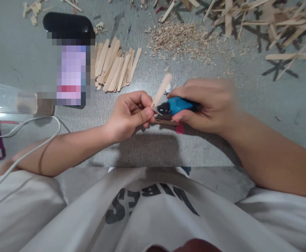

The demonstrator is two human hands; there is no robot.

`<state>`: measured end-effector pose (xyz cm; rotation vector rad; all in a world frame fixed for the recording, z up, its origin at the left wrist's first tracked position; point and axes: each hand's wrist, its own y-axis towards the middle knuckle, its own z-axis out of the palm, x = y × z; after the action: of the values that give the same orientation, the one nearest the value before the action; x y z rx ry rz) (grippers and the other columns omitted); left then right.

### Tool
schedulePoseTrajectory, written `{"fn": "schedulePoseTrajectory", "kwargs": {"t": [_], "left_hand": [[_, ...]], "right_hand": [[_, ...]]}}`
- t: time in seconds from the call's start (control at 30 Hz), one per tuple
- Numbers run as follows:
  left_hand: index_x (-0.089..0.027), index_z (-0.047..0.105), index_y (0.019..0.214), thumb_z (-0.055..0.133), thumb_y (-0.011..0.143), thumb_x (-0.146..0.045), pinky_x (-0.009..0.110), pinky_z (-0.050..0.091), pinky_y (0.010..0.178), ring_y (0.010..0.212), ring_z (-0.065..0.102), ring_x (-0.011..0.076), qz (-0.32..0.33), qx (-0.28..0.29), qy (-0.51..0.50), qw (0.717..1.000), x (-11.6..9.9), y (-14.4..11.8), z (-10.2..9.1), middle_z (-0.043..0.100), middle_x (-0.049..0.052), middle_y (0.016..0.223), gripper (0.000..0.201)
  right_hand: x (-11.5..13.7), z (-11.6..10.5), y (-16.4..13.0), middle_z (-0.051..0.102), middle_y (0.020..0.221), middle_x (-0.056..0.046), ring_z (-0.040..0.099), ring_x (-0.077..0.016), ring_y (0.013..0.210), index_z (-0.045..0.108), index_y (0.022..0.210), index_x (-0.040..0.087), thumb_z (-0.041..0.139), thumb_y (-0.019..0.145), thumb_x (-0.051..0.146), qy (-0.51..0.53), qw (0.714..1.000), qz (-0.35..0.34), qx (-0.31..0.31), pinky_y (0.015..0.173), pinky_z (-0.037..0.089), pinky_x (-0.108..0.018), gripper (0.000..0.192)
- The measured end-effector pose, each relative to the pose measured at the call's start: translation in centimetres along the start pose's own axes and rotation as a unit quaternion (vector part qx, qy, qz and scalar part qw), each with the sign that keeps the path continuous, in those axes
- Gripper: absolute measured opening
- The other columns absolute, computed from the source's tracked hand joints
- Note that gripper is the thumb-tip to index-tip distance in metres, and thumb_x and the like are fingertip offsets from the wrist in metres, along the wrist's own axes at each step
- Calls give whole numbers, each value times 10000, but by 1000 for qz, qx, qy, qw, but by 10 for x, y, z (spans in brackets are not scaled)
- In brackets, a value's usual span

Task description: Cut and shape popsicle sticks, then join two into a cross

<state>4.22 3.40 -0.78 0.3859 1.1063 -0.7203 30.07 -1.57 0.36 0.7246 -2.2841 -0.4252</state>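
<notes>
Stick (161,90) first: you hold the flat wooden craft stick at its lower end, pinched between thumb and fingers of your left hand (130,114), and its long axis runs up and to the right, away from you, with the rounded free end tilted toward the pile of shavings (180,40). Your right hand (208,105) comes in from the other side, clenched around the blue cutter (178,105), whose dark nose points left and meets the stick just above your left fingertips. So the stick lies directly between your two hands, above the tabletop (286,105), not resting on it; the left hand is the one touching it, the right reaches it only through the tool. Whether the cutter's nose has closed on the wood is hard to tell, since the right hand is blurred.

Just under your hands a second stick (167,122) lies flat, with something small and pink-red (179,128) beside it. Further off to the left sits a stack of fresh sticks (116,66), next to a phone (70,59).
</notes>
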Motion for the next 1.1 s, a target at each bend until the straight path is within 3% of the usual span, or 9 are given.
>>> {"fn": "schedulePoseTrajectory", "kwargs": {"t": [0.13,0.23,0.37,0.53,0.77,0.93,1.1], "left_hand": [[-213,641,793,1115,803,-637,184,534,472,504,646,85,-6,14,-11,1000,-3,-1,4,732,-21,663,637],[-210,686,821,1113,808,-641,175,533,472,488,625,73,10,-13,-16,1000,-2,0,6,735,-30,659,606],[-208,728,844,1099,842,-622,169,532,481,485,607,58,31,-39,-18,999,1,2,7,742,-36,672,556],[-222,751,843,1084,848,-653,190,515,471,481,586,63,47,-46,2,998,2,2,9,712,-49,657,545],[-225,802,860,1109,829,-603,230,569,520,559,662,91,54,-60,20,997,-3,-2,11,798,-11,760,488],[-221,804,879,1125,802,-604,244,597,542,577,691,103,50,-68,20,996,-3,-2,11,826,-2,790,505],[-220,801,901,1095,853,-614,240,566,534,568,674,94,59,-62,20,996,1,-1,9,790,-14,755,493]], "right_hand": [[0,2,1,678,792,-13,623,-209,666,818,1110,301,603,1162,819,17,1000,-4,-11,629,425,-392,564],[-2,-1,2,664,765,-10,591,-193,635,806,1067,280,669,1160,756,32,999,-18,-40,610,397,-379,504],[-7,-7,3,686,797,-16,568,-170,626,786,1074,268,660,1177,721,19,999,-28,-28,615,402,-368,481],[-5,-8,0,631,746,-1,563,-200,613,774,1061,300,633,1153,797,4,1000,-2,-20,605,381,-395,525],[1,-11,0,721,815,-67,633,-267,698,800,1068,337,468,1138,921,-12,996,86,31,688,478,-476,675],[-10,-9,-1,719,805,-42,595,-220,641,811,1084,300,604,1154,814,0,999,33,-9,665,435,-428,558],[-14,-7,-1,690,780,-21,563,-192,626,799,1060,274,586,1174,792,-13,1000,14,-4,644,419,-393,572]]}}
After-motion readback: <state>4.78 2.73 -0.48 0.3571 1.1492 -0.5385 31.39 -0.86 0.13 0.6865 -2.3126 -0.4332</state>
